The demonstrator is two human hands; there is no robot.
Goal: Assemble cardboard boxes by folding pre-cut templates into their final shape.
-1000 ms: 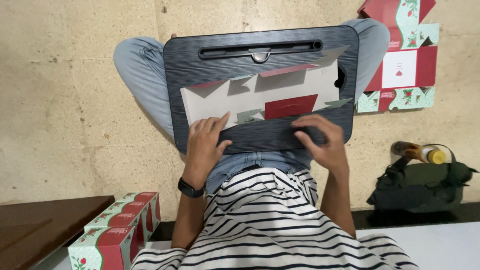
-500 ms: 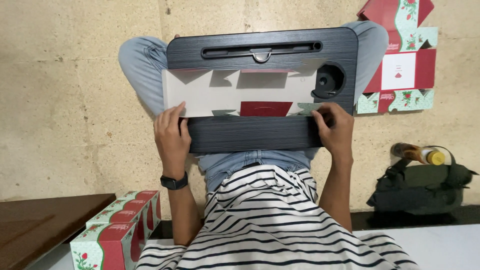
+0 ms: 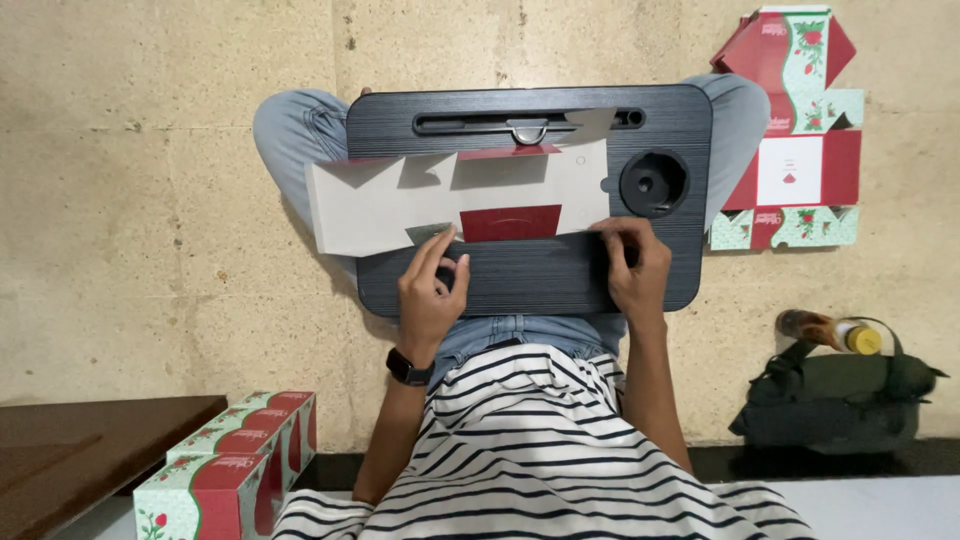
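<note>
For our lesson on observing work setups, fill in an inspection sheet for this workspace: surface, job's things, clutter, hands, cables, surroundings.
Surface: dark lap desk across the person's knees.
Job's things: flat cardboard box blank, plain side up, overhanging the desk's edge.
Clutter: nothing seen on the desk.
Hands: left hand fingers touch the blank's near edge; right hand presses its corner.
Cables: nothing seen.
Surroundings: stone floor, another flattened box, folded boxes, green bag with a bottle.

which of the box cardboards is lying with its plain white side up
The flat cardboard on the lap desk, under both hands. The flat one on the floor at upper right shows its printed side.
</note>
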